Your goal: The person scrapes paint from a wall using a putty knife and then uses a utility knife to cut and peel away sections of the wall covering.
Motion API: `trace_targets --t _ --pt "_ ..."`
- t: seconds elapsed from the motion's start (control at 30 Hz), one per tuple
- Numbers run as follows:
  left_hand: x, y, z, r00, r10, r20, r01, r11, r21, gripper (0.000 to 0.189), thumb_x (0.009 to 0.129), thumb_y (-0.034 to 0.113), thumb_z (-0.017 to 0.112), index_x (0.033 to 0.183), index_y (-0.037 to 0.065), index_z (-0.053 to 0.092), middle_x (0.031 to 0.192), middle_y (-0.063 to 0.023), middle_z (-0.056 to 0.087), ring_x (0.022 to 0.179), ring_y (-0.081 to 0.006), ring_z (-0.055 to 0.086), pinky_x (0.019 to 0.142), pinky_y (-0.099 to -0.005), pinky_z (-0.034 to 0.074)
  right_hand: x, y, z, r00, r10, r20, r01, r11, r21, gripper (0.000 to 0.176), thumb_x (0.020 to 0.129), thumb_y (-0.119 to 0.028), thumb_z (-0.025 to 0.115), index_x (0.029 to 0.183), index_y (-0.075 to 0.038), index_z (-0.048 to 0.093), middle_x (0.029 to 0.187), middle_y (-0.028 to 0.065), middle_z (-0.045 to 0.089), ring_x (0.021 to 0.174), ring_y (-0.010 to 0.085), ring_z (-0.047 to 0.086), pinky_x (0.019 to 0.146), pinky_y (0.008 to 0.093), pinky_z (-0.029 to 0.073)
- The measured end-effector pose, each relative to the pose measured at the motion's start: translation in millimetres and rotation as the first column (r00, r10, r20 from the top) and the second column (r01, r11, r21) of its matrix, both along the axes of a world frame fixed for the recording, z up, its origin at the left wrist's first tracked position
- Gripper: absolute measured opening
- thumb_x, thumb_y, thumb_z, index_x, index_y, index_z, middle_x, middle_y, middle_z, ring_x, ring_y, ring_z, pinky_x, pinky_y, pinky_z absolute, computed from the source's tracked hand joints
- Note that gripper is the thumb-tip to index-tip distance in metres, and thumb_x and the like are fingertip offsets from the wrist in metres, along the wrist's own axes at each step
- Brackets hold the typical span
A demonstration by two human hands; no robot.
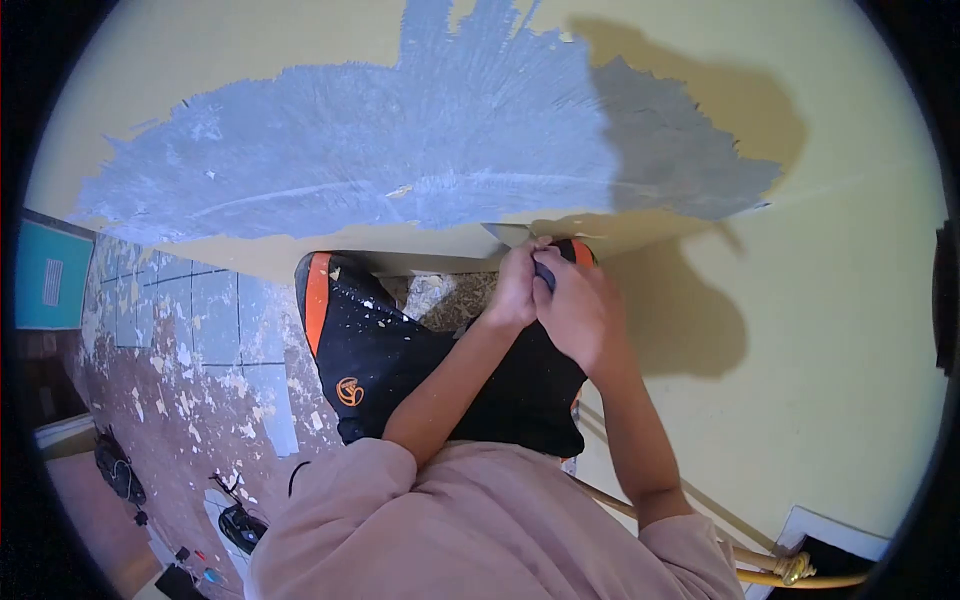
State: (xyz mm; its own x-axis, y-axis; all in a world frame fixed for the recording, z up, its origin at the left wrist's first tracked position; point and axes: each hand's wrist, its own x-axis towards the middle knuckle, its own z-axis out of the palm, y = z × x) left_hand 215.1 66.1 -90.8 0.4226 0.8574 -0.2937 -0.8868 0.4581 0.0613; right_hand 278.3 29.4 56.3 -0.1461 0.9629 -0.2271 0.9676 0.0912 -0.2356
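My left hand (514, 288) and my right hand (588, 308) are close together in front of my knees, both closed around the dark handle of a scraper (544, 274). Its grey blade (510, 234) shows just beyond the fingers, against the lower edge of the yellow paint on the wall. Most of the handle is hidden by my fingers. Above my hands spreads a wide grey bare patch (450, 130) with ragged edges. A small flake of paint (400, 191) hangs on that patch.
Yellow-painted wall (800, 300) continues on my right, with a yellow cable (800, 575) by an opening low down. Paint chips litter the floor (150, 400) on my left. A teal box (52, 275) and a dark bag (120, 470) lie farther left.
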Motion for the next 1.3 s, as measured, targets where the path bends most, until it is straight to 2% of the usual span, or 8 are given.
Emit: trace_targets --t 0.03,0.27,0.37,0.47,1.03,1.2,1.23,1.3 --pt "0.4 -6.2 12.8 0.956 -0.059 -0.289 0.032 0.995 -0.098 0.021 0.091 0.017 0.04 0.104 0.002 0.048 0.081 -0.0073 0.056 0.071 -0.0175 0.056 0.066 -0.0318 0.05 6.2 -11.1 0.5 0.995 -0.005 -0.098 0.009 0.999 0.037 0.032 0.083 -0.022 0.056 0.113 -0.013 0.057 0.097 0.0182 0.063 0.086 0.0386 0.06 0.077 0.044 0.048" --pt "-2.3 -24.2 55.7 0.951 0.194 -0.242 -0.245 0.947 -0.205 0.029 0.095 0.023 0.034 0.113 0.002 0.044 0.086 -0.0094 0.057 0.069 -0.0179 0.052 0.065 -0.0304 0.049 26.8 -27.6 2.4 0.864 0.027 -0.502 -0.119 0.981 -0.151 0.036 0.084 -0.014 0.058 0.119 -0.009 0.054 0.086 0.0157 0.062 0.07 0.0302 0.062 0.058 0.0388 0.049" --pt "-29.2 -22.1 44.2 0.934 0.183 -0.307 -0.267 0.928 -0.26 0.031 0.093 0.026 0.036 0.107 0.001 0.049 0.076 -0.0039 0.053 0.061 -0.0137 0.046 0.055 -0.0268 0.043 -2.7 -22.3 -26.7 0.332 -0.658 -0.676 0.024 0.723 -0.691 0.032 0.09 -0.013 0.053 0.122 -0.014 0.053 0.077 0.0018 0.053 0.05 0.0077 0.05 0.035 0.02 0.03" --pt "-58.4 -21.6 -0.7 0.971 0.099 -0.218 -0.148 0.964 -0.221 0.025 0.084 0.019 0.044 0.098 0.001 0.055 0.068 0.0011 0.046 0.053 -0.0098 0.041 0.048 -0.0238 0.036 -36.9 -33.4 -43.8 0.279 -0.712 -0.644 0.047 0.68 -0.732 0.032 0.09 -0.014 0.052 0.121 -0.017 0.053 0.073 0.001 0.049 0.048 0.0071 0.046 0.034 0.02 0.027" --pt "-86.1 -6.5 -28.6 0.98 0.106 0.17 -0.058 0.963 -0.265 0.013 0.081 0.007 0.041 0.093 0.003 0.045 0.065 0.0027 0.039 0.05 -0.0075 0.038 0.044 -0.0187 0.032 -72.3 -28.7 -78.5 0.592 -0.351 -0.725 0.08 0.921 -0.38 0.025 0.088 -0.009 0.051 0.113 -0.007 0.05 0.069 0.0012 0.047 0.043 0.0052 0.037 0.037 0.0213 0.028" --pt "-82.1 -28.4 8.0 0.982 0.183 0.034 -0.18 0.98 -0.08 0.014 0.083 0.009 0.043 0.093 0.001 0.047 0.063 0.0021 0.037 0.049 -0.0074 0.035 0.042 -0.0204 0.029 -62.0 -51.1 -40.5 0.562 -0.321 -0.763 0.015 0.925 -0.379 0.026 0.088 -0.008 0.052 0.114 -0.009 0.049 0.069 0.0009 0.047 0.043 0.0049 0.039 0.037 0.0202 0.029" --pt "-76.0 -28.2 13.1 0.983 0.16 -0.093 -0.172 0.974 -0.147 0.022 0.084 0.013 0.046 0.101 0.0 0.051 0.064 0.0007 0.04 0.051 -0.0079 0.036 0.043 -0.0198 0.029 -50.2 -50.3 -39.3 0.568 -0.327 -0.755 -0.003 0.917 -0.4 0.027 0.089 -0.009 0.052 0.116 -0.008 0.047 0.077 0.0051 0.056 0.054 0.0105 0.057 0.044 0.0243 0.04" --pt "-66.1 -34.6 20.2 0.968 0.171 -0.183 -0.186 0.98 -0.069 0.035 0.092 0.03 0.048 0.11 0.002 0.053 0.071 -0.0018 0.05 0.059 -0.01 0.048 0.062 -0.0243 0.047 -42.2 -49.1 -24.8 0.58 -0.35 -0.735 0.063 0.92 -0.388 0.028 0.088 -0.008 0.054 0.116 -0.009 0.047 0.076 0.005 0.056 0.055 0.0105 0.058 0.043 0.0246 0.041"
